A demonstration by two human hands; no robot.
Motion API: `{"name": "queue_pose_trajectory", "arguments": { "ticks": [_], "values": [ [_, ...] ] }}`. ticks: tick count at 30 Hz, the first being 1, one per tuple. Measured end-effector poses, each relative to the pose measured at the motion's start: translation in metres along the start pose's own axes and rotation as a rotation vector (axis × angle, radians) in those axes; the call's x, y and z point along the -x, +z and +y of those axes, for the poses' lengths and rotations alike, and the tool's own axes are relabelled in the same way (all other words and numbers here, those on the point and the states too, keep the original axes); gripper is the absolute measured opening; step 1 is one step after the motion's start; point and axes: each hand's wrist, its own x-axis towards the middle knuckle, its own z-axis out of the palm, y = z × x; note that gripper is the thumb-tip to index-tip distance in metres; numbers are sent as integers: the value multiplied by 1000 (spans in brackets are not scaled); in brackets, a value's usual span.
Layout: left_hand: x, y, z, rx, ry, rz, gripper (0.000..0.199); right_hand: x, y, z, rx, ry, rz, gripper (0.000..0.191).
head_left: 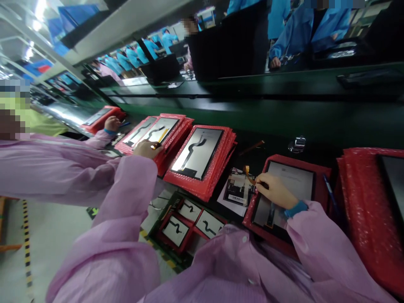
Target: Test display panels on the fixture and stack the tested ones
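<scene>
At the left, my left hand (pixel 147 149) reaches over a display panel (pixel 168 124) on a stack padded with red bubble wrap. Its fingers are closed around a shiny yellow-orange strip (pixel 163 136) that lies across the panel. My right hand (pixel 274 190), with a blue band at the wrist, pinches an orange flex cable (pixel 250 176). This cable runs up from a small circuit assembly (pixel 238 187) with a white label, resting on a white sheet (pixel 229 205). Under my right hand lies a grey display panel (pixel 292 174) on a red wrap.
Between my hands stands another red-wrapped stack (pixel 205 189) with a panel on top. A green crate (pixel 154 231) holds several smaller panels below. A blue pen (pixel 330 191) and more red wrap (pixel 362 202) lie right. A co-worker's hand (pixel 112 123) is at far left.
</scene>
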Motion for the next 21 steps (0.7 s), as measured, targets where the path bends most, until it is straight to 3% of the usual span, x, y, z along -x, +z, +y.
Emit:
{"name": "queue_pose_trajectory", "arguments": {
  "ticks": [8, 14, 17, 19, 21],
  "values": [
    [5, 11, 14, 38, -69, 52, 9, 1, 0, 3, 33, -13, -4, 15],
    [13, -12, 32, 138, -95, 175, 11, 0, 1, 3, 41, -26, 0, 14],
    [24, -21, 70, 219, -28, 253, 15, -1, 2, 3, 40, -25, -7, 13],
    [37, -16, 114, 285, 91, 234, 20, -1, 3, 3, 39, -23, -19, 14],
    [55, -2, 167, 402, 319, 165, 20, -1, 2, 3, 39, -22, -35, 14]
  ]
}}
